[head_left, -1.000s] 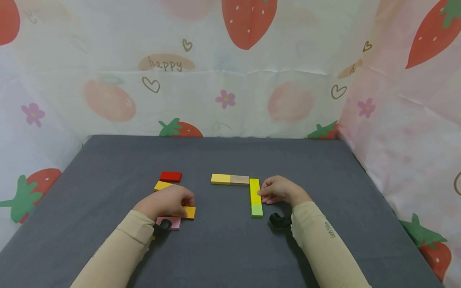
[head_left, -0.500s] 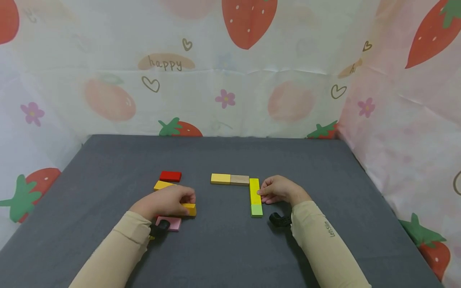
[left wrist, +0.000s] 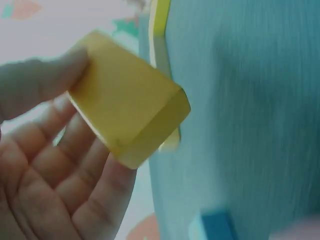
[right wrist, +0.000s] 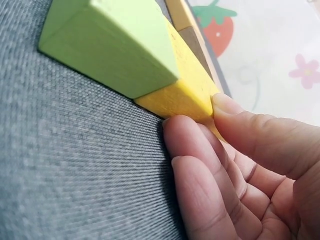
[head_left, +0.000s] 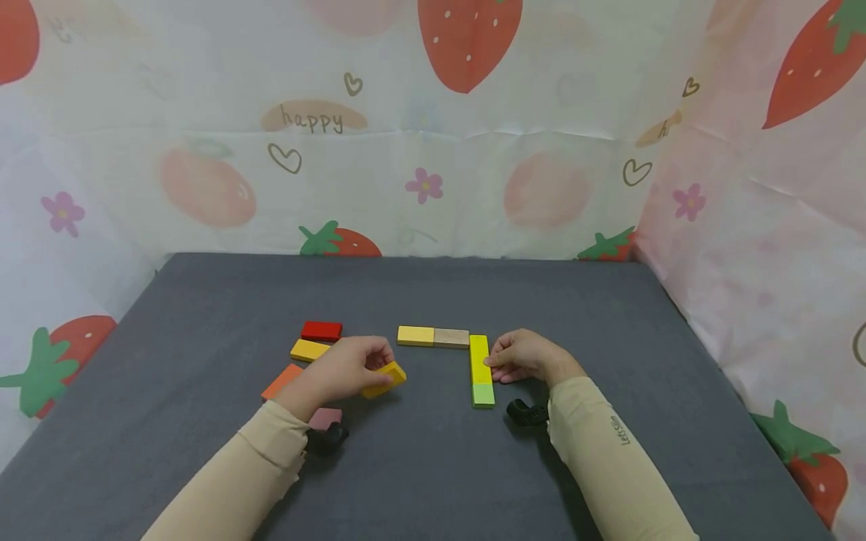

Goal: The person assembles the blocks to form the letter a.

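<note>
My left hand (head_left: 345, 372) pinches a yellow-orange wooden block (head_left: 384, 380) between thumb and fingers. In the left wrist view the block (left wrist: 127, 97) is tilted, the thumb on its broad face and fingers behind. In the head view, my right hand (head_left: 531, 357) touches the right side of the yellow part (head_left: 478, 361) of a short column. Seen from the right wrist, its thumb rests at the yellow top edge, fingertips low against the side. A green block (head_left: 482, 396) abuts the column's near end. A yellow block (head_left: 416, 336) and a plain wood block (head_left: 450, 339) form a row leading to its far end.
Left of the row lie a red block (head_left: 322, 330), another yellow-orange block (head_left: 309, 350), an orange block (head_left: 280, 382) and a pink block (head_left: 325, 418), partly behind the left arm. A blue block (left wrist: 217, 225) shows in the left wrist view. Grey cloth (head_left: 433, 481) covers the table.
My left hand has lifted the yellow-orange block from among the left blocks and carried it rightward, now tilted. This uncovers the orange block. The right hand stays in place.
</note>
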Action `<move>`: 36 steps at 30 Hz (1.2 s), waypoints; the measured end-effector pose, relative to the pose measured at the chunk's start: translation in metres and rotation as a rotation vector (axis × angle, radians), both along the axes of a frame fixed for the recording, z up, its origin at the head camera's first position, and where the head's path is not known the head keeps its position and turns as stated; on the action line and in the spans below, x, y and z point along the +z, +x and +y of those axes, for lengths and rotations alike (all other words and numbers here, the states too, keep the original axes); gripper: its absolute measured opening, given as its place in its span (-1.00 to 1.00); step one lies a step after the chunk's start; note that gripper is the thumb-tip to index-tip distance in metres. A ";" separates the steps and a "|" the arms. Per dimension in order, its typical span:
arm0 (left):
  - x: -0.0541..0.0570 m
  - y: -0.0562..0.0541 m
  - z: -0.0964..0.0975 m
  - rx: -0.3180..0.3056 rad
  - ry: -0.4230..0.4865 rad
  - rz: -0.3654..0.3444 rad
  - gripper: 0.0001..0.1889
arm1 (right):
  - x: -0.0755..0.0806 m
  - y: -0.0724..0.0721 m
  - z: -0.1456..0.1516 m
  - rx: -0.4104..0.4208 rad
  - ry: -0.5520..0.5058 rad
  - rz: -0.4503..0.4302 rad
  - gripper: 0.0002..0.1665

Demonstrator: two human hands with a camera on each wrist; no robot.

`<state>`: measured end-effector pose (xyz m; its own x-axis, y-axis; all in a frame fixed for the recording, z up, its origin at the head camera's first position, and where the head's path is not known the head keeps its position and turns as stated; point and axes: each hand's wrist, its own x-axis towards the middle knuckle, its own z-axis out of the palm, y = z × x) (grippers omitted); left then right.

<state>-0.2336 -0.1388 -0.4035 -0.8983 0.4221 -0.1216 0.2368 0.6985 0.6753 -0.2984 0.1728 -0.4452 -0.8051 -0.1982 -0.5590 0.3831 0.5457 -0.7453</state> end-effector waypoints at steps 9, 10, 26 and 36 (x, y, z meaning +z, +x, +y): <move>-0.006 0.009 0.045 -0.014 0.116 -0.094 -0.85 | 0.001 0.001 -0.001 0.000 -0.008 0.000 -0.89; -0.008 0.010 0.050 -0.017 0.132 -0.123 -0.86 | 0.002 0.001 -0.001 -0.001 -0.008 -0.001 -0.89; -0.037 0.023 0.106 0.087 0.284 -0.368 -0.85 | 0.000 0.001 -0.001 -0.010 0.004 0.012 -0.86; -0.040 0.029 0.114 0.118 0.238 -0.401 -0.84 | 0.001 0.001 0.000 -0.014 0.001 -0.003 -0.87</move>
<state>-0.2043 -0.0246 -0.4435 -0.8437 0.3784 -0.3808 -0.1466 0.5200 0.8415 -0.2978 0.1725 -0.4438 -0.8062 -0.1862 -0.5615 0.3930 0.5409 -0.7436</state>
